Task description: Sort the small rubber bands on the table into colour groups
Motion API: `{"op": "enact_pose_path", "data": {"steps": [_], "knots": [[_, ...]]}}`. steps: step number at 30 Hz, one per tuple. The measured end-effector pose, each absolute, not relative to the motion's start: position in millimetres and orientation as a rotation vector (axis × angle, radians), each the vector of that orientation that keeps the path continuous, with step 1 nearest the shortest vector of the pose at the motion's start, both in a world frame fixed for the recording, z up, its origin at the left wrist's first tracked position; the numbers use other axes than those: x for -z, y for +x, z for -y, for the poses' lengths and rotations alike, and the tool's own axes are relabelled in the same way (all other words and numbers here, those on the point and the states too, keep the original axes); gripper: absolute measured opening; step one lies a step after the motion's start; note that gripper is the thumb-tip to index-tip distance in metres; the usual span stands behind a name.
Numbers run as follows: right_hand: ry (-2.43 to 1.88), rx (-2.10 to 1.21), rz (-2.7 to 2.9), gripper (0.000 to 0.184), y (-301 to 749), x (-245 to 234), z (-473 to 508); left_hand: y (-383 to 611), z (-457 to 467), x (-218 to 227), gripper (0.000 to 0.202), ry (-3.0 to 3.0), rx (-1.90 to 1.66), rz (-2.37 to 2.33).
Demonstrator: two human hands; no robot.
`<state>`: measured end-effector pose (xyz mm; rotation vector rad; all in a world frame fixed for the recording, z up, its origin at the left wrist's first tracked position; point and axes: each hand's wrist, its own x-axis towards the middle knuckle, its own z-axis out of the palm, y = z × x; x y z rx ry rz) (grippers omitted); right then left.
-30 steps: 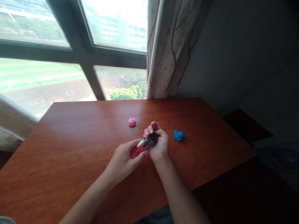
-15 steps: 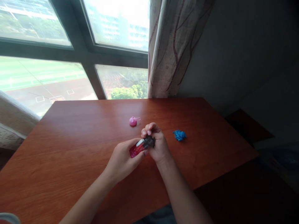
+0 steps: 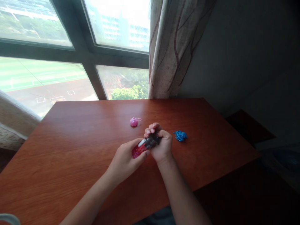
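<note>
My left hand (image 3: 125, 159) is closed round a small clear container (image 3: 138, 149), tilted with its far end toward the other hand. Pink and red contents show inside, along with a pale strip on its side. At its end is a dark clump of thin loops, like black rubber bands (image 3: 153, 140). My right hand (image 3: 162, 145) is cupped around this clump, its fingers curled over it. Part of the clump is hidden by the fingers. Beyond the hands lies a round pink item (image 3: 133, 122) with a thin loop. A tangled heap of blue bands (image 3: 180, 136) rests to the right.
The brown wooden table (image 3: 70, 150) stands against a window with a dark frame (image 3: 86, 57). A patterned curtain (image 3: 173, 47) hangs at the back. At the lower left corner, a pale curved rim (image 3: 10, 217) shows in part.
Both hands have shifted slightly right with the container. More of the dark clump now lies between the container's end and my right hand, whose fingers have curled a little more.
</note>
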<state>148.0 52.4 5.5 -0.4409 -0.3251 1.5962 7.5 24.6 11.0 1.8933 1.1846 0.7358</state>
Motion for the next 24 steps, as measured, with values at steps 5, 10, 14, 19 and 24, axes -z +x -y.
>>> {"op": "enact_pose_path", "data": {"steps": [5,10,14,19,24], "knots": [[-0.429,-1.598,0.297,0.014,148.9,-5.1,-52.6,6.9,-24.3,-11.5,0.021,1.890,-0.727,-1.177],[-0.412,-1.604,0.279,0.013,148.1,-5.7,-52.7,7.8,-25.2,-11.9,0.021,1.886,-0.733,-1.173],[-0.418,-1.605,0.282,0.017,146.6,-4.8,-53.4,8.1,-25.7,-11.1,0.021,1.880,-0.749,-1.170],[-0.414,-1.587,0.321,0.024,145.5,-4.1,-52.6,6.2,-25.7,-9.6,0.021,1.883,-0.771,-1.147],[-0.398,-1.578,0.409,0.036,145.1,-3.9,-52.0,5.1,-25.4,-11.0,0.021,1.880,-0.808,-1.118]]}}
